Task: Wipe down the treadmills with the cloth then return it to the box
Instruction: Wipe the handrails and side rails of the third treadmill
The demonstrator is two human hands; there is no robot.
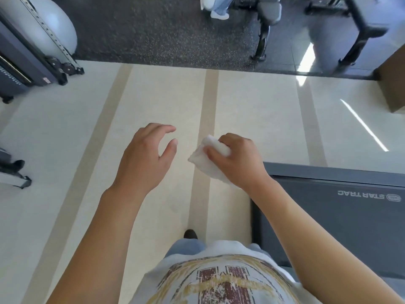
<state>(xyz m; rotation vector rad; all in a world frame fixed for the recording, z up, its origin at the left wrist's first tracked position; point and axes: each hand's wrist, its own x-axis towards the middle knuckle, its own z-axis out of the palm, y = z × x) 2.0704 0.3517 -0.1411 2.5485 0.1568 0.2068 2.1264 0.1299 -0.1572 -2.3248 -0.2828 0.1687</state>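
My right hand [237,160] grips a crumpled white cloth [205,159] in front of my chest, above the pale tiled floor. Part of the cloth sticks out past my fingers to the left and part hangs below my palm. My left hand [145,159] hovers beside it, fingers loosely spread, holding nothing. A dark grey treadmill [341,207] marked STAR TRAC lies at the lower right, its end just right of my right wrist. A brown cardboard box [392,84] shows partly at the right edge.
Another machine with wheels [26,69] and a grey exercise ball [43,23] stand at the upper left. Dark rubber flooring [153,29] starts beyond the tiles, with equipment frames [361,29] and another person's feet [219,9] at the top.
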